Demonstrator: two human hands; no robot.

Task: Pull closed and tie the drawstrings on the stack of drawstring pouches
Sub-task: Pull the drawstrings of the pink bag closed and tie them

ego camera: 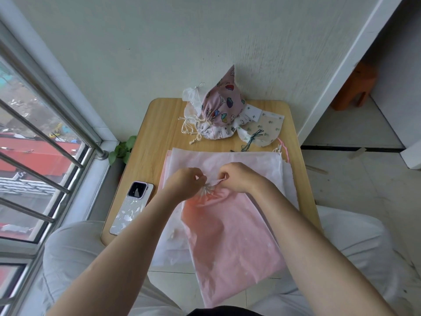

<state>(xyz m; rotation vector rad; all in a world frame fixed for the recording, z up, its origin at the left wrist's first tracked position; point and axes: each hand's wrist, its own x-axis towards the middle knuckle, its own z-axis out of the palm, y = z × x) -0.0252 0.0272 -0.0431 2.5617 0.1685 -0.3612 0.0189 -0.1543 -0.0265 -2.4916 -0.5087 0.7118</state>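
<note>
Slippage is the main thing threatening you here. Your left hand [184, 183] and right hand [237, 176] are both working with fingers curled tight at the gathered mouth of the pink pouch [227, 233], just above the middle of the frame, and each seems to be pinching a bit of the drawstring [206, 187]; the cord itself is so fine and so hidden by your fingers that you cannot tell which end is in which hand. The pouch is lying across the stack of flat pouches [262, 163] on the surface [159, 133] and hanging over the near edge toward your lap.

If you are pulling with uneven force, the thin slick fabric is likely bunching to one side and the neck is staying partly open. If one end is escaping before the knot is seated, the gathers are loosening again. Because much of the pouch is overhanging the edge, a sharp tug is risking dragging it, and the loose sheets beneath, off toward your knees. The phone [132, 206] is sitting just beside your left forearm at the lower left edge, so a wide elbow sweep is liable to nudge it off. The finished pouches [218, 110] at the top of the frame are lying well apart.
</note>
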